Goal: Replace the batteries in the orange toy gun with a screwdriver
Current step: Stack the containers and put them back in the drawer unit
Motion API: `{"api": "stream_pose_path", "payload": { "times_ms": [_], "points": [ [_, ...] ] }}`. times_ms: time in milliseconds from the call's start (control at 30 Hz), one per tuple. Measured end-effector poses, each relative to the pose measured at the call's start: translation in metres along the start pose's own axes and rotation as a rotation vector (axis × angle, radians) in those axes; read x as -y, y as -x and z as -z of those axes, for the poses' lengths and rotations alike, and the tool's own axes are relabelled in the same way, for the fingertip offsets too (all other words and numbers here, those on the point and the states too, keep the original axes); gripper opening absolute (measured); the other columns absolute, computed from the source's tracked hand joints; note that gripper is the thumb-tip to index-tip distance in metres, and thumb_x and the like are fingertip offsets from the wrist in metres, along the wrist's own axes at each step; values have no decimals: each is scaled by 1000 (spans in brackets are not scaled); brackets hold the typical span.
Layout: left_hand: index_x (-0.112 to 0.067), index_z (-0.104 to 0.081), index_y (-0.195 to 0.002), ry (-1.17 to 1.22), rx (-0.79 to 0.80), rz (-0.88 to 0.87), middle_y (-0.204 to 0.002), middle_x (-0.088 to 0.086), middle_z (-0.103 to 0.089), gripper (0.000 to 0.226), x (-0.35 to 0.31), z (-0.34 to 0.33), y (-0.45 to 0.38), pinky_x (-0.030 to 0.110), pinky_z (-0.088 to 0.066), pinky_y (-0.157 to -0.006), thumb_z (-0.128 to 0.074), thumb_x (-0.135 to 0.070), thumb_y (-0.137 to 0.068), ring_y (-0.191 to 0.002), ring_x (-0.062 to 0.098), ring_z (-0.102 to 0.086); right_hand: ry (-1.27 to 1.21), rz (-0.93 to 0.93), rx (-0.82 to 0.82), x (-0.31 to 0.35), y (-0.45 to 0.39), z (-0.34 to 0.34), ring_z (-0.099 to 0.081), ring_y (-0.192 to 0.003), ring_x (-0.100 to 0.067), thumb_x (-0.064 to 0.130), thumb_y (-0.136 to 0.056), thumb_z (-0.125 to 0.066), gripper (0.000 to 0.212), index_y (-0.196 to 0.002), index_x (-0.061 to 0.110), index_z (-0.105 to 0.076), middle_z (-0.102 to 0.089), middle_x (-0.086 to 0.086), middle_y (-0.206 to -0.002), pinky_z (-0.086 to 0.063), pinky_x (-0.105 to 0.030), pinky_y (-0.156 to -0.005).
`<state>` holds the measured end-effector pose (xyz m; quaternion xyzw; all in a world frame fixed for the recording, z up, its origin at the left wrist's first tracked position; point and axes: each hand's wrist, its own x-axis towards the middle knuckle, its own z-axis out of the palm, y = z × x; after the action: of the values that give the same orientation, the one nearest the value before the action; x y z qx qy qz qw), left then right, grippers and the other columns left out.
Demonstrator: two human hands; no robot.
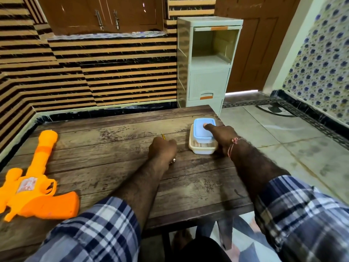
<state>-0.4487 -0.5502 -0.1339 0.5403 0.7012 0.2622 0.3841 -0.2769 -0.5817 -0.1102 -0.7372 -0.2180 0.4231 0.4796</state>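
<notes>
Lying on the wooden worktop [122, 178] in the head view are one toy gun [32, 186], one screwdriver [162, 136] and two stacked plastic boxes. The toy gun is bright orange with a long barrel pointing away and a pale label on its side; it rests at the left edge, well apart from both hands. The left hand [162, 148] has a clenched grip on the screwdriver, its thin tip poking out beyond the knuckles. The right hand [222, 138] grips the blue-lidded box [203, 129] atop the cream box [202, 148], thumb pressing the lid.
</notes>
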Motion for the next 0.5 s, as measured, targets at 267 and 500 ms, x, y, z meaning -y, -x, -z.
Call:
{"api": "stream_pose_path", "payload": {
  "times_ms": [267, 500],
  "points": [
    [-6, -56, -105, 481, 257, 177, -85, 12, -64, 21, -5, 10, 4, 18, -43, -37, -36, -12, -101, -51, 16, -58, -134, -8, 112, -7, 2, -6, -71, -81, -31, 33, -80, -75, 54, -125, 13, -53, -69, -13, -103, -57, -37, -55],
    [0, -63, -100, 514, 209, 184, -72, 9, -59, 17, 26, 37, 4, 21, -42, -42, -47, -4, -93, -52, 14, -53, -290, -57, 240, -22, 25, -3, -73, -85, -35, 24, -83, -72, 46, -124, 10, -58, -72, -18, -105, -58, -48, -66]
  ]
}}
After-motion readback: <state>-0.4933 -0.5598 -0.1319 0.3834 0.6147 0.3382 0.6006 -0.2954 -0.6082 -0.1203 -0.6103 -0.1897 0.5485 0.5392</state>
